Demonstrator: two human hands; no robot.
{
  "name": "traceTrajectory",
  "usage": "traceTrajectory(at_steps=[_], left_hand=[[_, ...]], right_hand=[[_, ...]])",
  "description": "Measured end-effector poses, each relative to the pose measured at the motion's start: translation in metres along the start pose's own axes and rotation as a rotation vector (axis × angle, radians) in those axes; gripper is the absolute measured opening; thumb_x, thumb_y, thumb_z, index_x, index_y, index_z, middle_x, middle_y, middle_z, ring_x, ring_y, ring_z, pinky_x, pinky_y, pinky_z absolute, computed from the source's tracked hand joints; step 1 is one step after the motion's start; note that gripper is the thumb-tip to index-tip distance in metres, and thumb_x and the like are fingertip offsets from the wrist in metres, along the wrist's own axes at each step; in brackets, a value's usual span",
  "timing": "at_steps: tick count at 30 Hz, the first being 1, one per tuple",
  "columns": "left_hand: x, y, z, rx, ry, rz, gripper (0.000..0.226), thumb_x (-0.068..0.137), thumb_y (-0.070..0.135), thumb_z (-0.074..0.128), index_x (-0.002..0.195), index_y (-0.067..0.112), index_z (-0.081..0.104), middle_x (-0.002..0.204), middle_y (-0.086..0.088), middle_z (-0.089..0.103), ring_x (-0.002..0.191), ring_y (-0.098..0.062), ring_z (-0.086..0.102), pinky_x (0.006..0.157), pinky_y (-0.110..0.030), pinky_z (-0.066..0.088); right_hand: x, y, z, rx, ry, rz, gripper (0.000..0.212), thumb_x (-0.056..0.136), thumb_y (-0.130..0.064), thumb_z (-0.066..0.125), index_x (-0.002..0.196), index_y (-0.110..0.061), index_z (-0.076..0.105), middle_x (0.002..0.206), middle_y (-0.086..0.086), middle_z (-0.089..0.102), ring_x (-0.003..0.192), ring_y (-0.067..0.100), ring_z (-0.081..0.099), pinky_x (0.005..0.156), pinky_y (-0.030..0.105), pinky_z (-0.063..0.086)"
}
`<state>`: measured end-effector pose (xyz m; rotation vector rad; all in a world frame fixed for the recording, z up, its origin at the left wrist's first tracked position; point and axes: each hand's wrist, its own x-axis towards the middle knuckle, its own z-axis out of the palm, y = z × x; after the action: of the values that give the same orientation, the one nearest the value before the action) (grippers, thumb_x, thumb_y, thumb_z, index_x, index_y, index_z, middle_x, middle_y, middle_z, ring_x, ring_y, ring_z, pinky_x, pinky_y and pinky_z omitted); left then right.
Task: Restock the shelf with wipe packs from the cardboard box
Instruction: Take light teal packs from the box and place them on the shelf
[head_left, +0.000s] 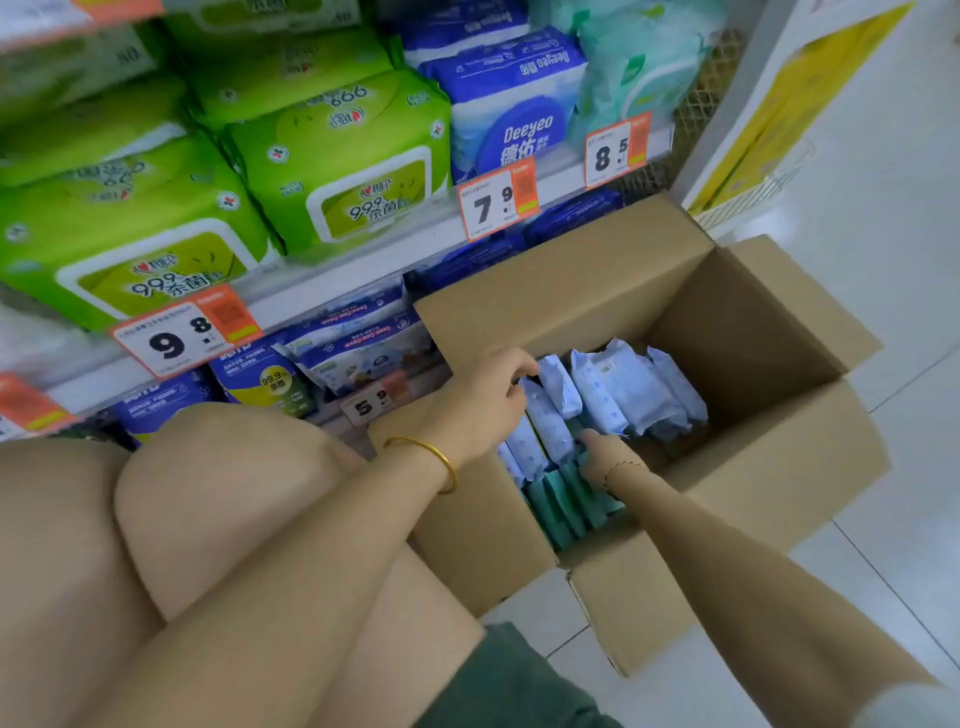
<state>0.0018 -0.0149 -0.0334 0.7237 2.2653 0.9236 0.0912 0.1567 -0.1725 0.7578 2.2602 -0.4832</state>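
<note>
Reaching into the cardboard box (597, 291), both hands (488, 400) grip pale-blue wipe packs (550, 410) below Deeyeo packs (511, 124).

Blue wipe packs (613, 389) upright in open cardboard box (753, 322).

The white tiled floor (883, 519) carried the open cardboard box (753, 467) against the shelf (363, 270) front edge, where green wipe packs (337, 156) stood stacked.
</note>
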Motion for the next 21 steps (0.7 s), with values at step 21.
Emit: traceTrajectory(at_steps=[21], left_hand=[[-0.035, 0.029, -0.005, -0.031, -0.114, 0.103, 0.08, 0.079, 0.027, 0.073, 0.143, 0.025, 0.024, 0.136, 0.009, 0.037, 0.124, -0.009, 0.038, 0.097, -0.018, 0.034]], right_hand=[[-0.137, -0.032, -0.155, 1.156, 0.081, -0.256, 0.023, 0.086, 0.008, 0.053, 0.069, -0.007, 0.048, 0.043, 0.006, 0.059, 0.034, 0.011, 0.055, 0.038, 0.017, 0.044]])
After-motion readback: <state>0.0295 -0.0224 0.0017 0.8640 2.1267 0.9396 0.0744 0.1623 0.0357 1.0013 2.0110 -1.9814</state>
